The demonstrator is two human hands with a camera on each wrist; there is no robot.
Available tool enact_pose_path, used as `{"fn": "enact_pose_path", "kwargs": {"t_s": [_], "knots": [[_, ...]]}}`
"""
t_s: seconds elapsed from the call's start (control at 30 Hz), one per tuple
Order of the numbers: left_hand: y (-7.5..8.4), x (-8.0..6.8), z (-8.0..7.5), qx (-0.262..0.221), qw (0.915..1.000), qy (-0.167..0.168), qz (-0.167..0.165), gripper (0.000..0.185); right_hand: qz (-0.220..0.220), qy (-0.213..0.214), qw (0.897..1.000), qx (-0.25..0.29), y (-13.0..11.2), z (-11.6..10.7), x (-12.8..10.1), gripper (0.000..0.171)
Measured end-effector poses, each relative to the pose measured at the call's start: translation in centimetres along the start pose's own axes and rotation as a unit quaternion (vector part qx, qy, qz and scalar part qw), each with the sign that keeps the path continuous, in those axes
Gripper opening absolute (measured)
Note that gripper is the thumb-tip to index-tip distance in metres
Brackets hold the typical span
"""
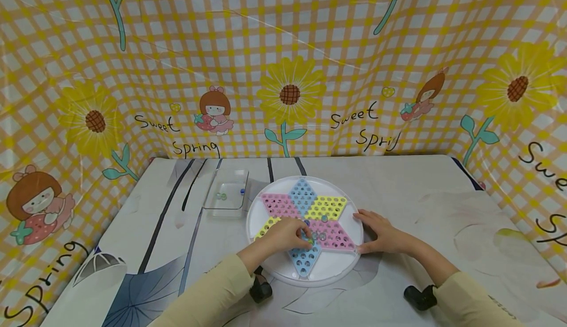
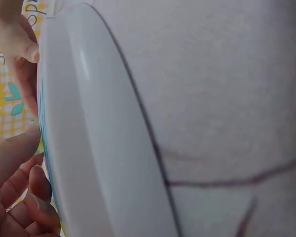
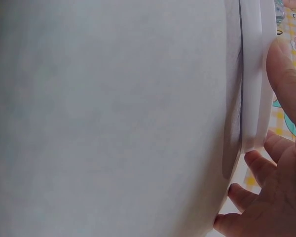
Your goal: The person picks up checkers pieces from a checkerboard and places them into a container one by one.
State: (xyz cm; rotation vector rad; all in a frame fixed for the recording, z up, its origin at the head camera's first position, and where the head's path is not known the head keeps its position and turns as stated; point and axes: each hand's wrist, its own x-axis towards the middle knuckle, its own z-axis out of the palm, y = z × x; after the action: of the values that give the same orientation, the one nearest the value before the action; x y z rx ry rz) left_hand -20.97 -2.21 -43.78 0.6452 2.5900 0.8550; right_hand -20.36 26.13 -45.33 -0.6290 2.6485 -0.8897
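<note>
A round white Chinese checkers board (image 1: 261, 209) lies on the table with a star of pink, blue and yellow holed sections. Over its middle, my left hand (image 1: 283, 234) pinches a green-yellow marble (image 2: 40, 146) between thumb and finger, close to the board's surface. A blue marble (image 1: 307, 222) shows beside the fingertips. Clear marbles (image 1: 322, 236) sit on the near part of the pink section, and another marble (image 1: 324, 218) lies at the yellow section's edge. My right hand (image 1: 382, 233) rests against the board's right rim, thumb and fingers spread along it.
A clear plastic tray (image 1: 227, 208) with a few marbles, green and blue among them, stands to the left of the board. A yellow checked cloth (image 1: 248, 36) hangs behind and at both sides. The tabletop (image 1: 398, 179) is covered in pale printed material.
</note>
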Motion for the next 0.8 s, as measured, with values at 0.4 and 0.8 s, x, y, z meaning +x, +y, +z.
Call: {"fn": "enact_pose_path", "kwargs": {"t_s": [0.4,0.8], "knots": [[0.0,-0.4,-0.4,0.001,1.0,0.002,0.008,0.013,-0.004,0.002,1.0,0.004,-0.3,0.0,-0.1,0.088],[-0.2,0.2,-1.7,0.022,0.9997,0.002,0.008,0.016,-0.001,-0.001,1.0,0.008,-0.3,-0.1,-0.1,0.088]]}}
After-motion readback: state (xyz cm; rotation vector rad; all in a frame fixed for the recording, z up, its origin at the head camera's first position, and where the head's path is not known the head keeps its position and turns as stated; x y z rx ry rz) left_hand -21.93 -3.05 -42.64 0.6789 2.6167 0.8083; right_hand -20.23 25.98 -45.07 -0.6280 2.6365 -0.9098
